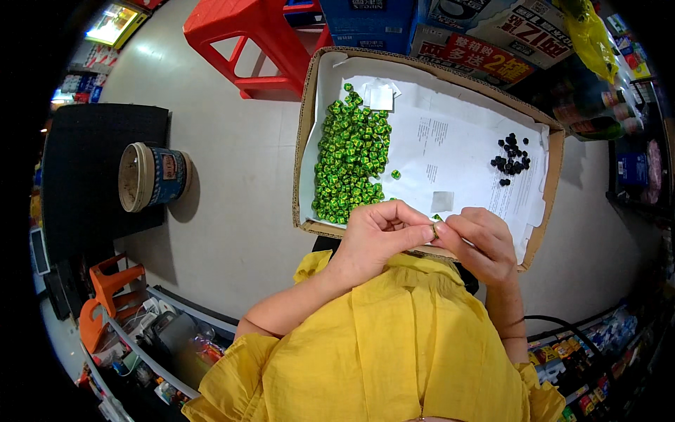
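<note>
Fingers of left hand and right hand pinch one small green die at the near edge of the box. Probably light, hard, slippery (easy drop); grip opposite flat faces.

Yellow-flecked green pieces, black pieces

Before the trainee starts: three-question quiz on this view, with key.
1. In the cardboard tray, which pile is larger: green faceted pieces or black faceted pieces?
2. True or false: the black pieces lie left of the green pile.
3. Complete: the left hand and right hand meet at the tray's ___ side, as the wearer sees it.

Key: 1. Green. 2. False; they lie right of it. 3. Near.
</note>
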Motion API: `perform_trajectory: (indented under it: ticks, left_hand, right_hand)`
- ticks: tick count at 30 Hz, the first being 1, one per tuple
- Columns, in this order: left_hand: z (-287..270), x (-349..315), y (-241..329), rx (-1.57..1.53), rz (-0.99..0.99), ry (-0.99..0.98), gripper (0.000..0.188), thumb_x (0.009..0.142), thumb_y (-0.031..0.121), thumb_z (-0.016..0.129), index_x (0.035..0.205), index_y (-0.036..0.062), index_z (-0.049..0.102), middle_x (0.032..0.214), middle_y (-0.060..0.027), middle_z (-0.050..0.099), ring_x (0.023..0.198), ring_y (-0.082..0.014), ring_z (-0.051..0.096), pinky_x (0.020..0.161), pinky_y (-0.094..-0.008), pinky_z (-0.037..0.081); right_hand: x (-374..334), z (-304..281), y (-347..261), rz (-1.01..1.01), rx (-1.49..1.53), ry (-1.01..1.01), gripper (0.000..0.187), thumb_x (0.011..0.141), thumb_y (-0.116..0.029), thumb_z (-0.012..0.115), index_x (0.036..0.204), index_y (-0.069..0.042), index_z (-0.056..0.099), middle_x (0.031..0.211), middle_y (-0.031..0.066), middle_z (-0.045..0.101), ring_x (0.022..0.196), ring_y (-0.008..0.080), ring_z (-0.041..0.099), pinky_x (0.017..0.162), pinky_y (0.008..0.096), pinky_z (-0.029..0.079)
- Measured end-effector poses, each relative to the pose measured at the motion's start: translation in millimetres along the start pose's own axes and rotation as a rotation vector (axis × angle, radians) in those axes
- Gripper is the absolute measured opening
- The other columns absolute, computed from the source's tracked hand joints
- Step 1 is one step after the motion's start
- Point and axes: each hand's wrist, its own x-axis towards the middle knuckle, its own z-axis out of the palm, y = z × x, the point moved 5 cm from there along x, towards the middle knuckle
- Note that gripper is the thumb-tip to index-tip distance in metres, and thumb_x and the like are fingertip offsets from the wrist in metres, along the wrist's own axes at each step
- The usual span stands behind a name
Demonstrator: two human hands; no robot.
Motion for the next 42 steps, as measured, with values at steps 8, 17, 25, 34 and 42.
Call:
perform_trajectory:
  ticks: [8,17,25,34,42]
  left_hand:
    - [15,-7,18,-0.036,0.155,-0.007,0.013,0.080,-0.001,0.063,0.093,-0.0025,0.063,0.092,-0.0085,0.063,0.078,-0.0110,0.060,0.071,-0.0217,0.049]
    - [9,-14,29,0.362,0.554,0.096,0.011,0.074,-0.005,0.065,0.083,0.0007,0.064,0.081,-0.0074,0.063,0.072,-0.0138,0.059,0.065,-0.0239,0.047]
    - [8,-14,34,0.580,0.654,0.182,0.011,0.072,-0.005,0.065,0.082,-0.0005,0.063,0.076,-0.0084,0.062,0.068,-0.0162,0.059,0.062,-0.0254,0.046]
    - [10,-12,36,0.408,0.530,0.089,0.021,0.071,-0.009,0.066,0.091,-0.0039,0.063,0.089,-0.0130,0.062,0.079,-0.0186,0.059,0.069,-0.0267,0.048]
    - [19,-16,41,0.761,1.035,0.013,0.028,0.064,-0.003,0.072,0.092,0.0018,0.066,0.081,-0.0085,0.061,0.071,-0.0207,0.057,0.062,-0.0276,0.046]
  right_hand:
    - [-6,4,0,0.206,0.175,0.181,0.024,0.068,0.003,0.070,0.090,0.003,0.061,0.081,0.0113,0.060,0.061,0.0199,0.057,0.051,0.0263,0.045]
    - [-5,11,-6,0.349,0.248,0.239,0.024,0.070,0.005,0.069,0.091,0.001,0.059,0.079,0.0100,0.060,0.063,0.0184,0.058,0.051,0.0253,0.046]
    - [-11,20,-2,0.655,0.395,0.288,0.019,0.073,0.009,0.064,0.088,0.000,0.058,0.077,0.0097,0.059,0.062,0.0153,0.055,0.053,0.0231,0.043]
    - [-19,18,4,0.965,0.871,0.400,0.010,0.080,0.006,0.058,0.089,0.002,0.056,0.080,0.0053,0.056,0.069,0.0077,0.049,0.060,0.0196,0.038]
    - [-21,32,1,1.134,1.348,0.461,0.008,0.085,-0.005,0.057,0.088,0.003,0.054,0.080,0.0042,0.056,0.072,0.0078,0.050,0.064,0.0205,0.041]
